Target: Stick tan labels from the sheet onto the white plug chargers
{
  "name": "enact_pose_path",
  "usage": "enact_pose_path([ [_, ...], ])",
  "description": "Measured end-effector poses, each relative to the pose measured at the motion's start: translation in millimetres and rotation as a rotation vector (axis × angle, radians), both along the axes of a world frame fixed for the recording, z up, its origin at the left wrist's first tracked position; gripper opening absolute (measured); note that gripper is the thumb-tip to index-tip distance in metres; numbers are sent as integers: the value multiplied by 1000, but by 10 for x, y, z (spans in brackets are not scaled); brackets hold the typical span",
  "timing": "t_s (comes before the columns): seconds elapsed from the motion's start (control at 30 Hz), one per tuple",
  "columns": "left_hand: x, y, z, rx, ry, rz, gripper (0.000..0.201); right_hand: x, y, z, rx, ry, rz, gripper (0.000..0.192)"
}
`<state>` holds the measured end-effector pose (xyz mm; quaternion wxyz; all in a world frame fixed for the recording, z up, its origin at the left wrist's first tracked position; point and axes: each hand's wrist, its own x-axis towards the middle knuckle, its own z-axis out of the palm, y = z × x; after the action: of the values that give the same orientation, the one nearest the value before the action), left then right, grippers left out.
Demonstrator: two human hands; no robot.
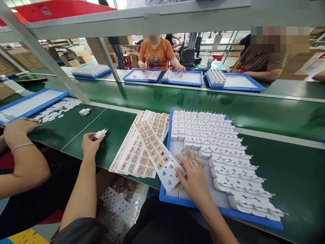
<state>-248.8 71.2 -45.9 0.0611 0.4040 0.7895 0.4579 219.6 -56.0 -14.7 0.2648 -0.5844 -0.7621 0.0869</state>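
Note:
My left hand [90,145] is closed on a white plug adapter [101,134], its pins pointing up and right, just above the green bench. My right hand [193,176] has its thumb and forefinger at the right edge of a sticker sheet [151,144] with tan labels, and its lower end is bare of them. The sheet lies slantwise over a fanned stack of similar sheets [133,154] and the tray's left rim. Rows of white adapters fill much of the blue-rimmed tray [188,202]. Loose tan pieces [188,154] lie by my right fingers.
A neighbour's arm [26,159] reaches in from the left, near scattered white pieces [57,109] and another blue tray [33,103]. One adapter [84,111] lies alone. A metal shelf [142,25] crosses overhead. Across the belt, people sit at trays.

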Motion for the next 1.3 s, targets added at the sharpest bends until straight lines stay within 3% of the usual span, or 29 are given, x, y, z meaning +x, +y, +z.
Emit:
enact_pose_path([
  [0.17, -7, 25, 109, -33, 72, -19, 51, 57, -3, 1, -88, 56, 37, 33],
  [0.23, 171, 2, 187, -1, 141, -46, 54, 139, -20, 35, -129, 85, 70, 29],
  [0.3, 515, -84, 277, 38, 202, -129, 48, 223, -41, 82, -163, 107, 101, 26],
  [0.37, 1003, -240, 367, 54, 239, -339, 34, 284, -60, 122, -197, 126, 131, 26],
  [0.47, 1807, -530, 451, 97, 341, -942, 26, 301, -80, 136, -230, 117, 146, 26],
  [0.5, 2034, -614, 453, 78, 373, -1070, 29, 284, -83, 129, -222, 88, 134, 27],
  [0.57, 2366, -734, 409, 34, 421, -1195, 35, 220, -82, 112, -158, 1, 81, 27],
  [0.63, 2524, -796, 323, -12, 437, -1211, 42, 122, -61, 105, -58, -75, 27, 28],
  [0.77, 2546, -853, 162, -44, 435, -1175, 46, -115, 40, 119, 74, -102, 2, 25],
  [0.93, 2566, -961, 71, -31, 429, -1113, 46, -284, 149, 79, -8, -82, 25, 13],
  [1.3, 2611, -1026, 39, -37, 448, -1055, 45, -348, 202, 83, 31, -97, 26, 16],
])
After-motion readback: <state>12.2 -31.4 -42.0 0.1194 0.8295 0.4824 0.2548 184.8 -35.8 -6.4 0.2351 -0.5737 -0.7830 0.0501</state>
